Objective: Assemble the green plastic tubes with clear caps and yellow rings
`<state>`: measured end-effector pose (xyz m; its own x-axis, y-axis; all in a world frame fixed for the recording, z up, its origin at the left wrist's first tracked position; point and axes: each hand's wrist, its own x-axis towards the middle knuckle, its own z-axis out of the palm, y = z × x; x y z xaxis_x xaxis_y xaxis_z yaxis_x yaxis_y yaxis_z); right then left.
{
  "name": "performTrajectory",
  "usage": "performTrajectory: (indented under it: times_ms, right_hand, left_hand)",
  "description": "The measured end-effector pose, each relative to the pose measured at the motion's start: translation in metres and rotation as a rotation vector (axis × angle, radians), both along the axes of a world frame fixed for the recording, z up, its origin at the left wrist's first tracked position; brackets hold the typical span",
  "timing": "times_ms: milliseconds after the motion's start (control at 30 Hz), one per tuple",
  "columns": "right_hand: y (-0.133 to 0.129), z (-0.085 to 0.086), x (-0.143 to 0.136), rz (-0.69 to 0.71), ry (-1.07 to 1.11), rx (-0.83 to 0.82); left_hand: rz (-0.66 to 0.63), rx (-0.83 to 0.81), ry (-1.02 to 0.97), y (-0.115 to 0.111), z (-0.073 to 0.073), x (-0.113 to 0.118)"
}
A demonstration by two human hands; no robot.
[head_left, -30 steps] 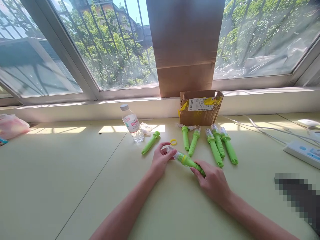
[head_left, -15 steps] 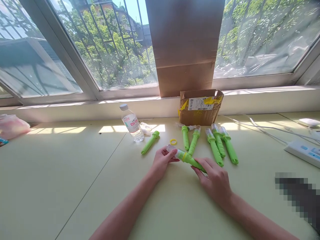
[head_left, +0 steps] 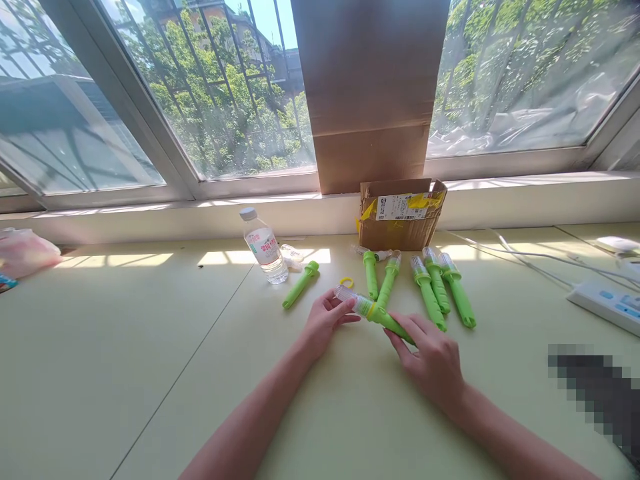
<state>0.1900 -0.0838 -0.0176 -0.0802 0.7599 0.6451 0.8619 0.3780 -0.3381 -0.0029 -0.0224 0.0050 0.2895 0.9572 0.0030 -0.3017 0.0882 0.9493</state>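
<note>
Head cam: left hand (head_left: pixel 324 321) has its fingers pinching the clear end (head_left: pixel 346 293) of a green tube (head_left: pixel 387 322), right hand (head_left: pixel 431 349) has fingers gripping the other end. It's over the bench (head_left: pixel 150 347), near a yellow ring (head_left: pixel 347 279).

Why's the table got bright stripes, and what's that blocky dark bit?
Head view: sunlight, probably through the windows, makes bright patches at the back of the table; head view: the dark shape at lower right is all coarse squares, hiding what it is; head view: left hand and right hand look fairly sharp.
</note>
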Motion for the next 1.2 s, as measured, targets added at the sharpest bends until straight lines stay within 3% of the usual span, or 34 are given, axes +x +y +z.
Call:
performTrajectory:
  times_ms: [200,700,967,1200]
  right_hand:
    - [0.0037,-0.0018,-0.0002,-0.006,0.000,0.109]
    - [0.0022,-0.0007,0.0033,0.101,-0.088,-0.093]
    - [0.0029,0.0009,0.0037,0.165,0.030,-0.265]
    - [0.0003,-0.0033,-0.0001,0.009,0.000,-0.083]
  left_hand:
    - [0.008,-0.011,0.064,0.0016,-0.0050,-0.0003]
    - [-0.014,0.027,0.080,0.0010,-0.0040,0.0015]
    - [-0.021,0.021,0.047,-0.0001,-0.0019,0.0017]
    - [-0.007,-0.002,0.054,-0.0020,0.0022,0.0017]
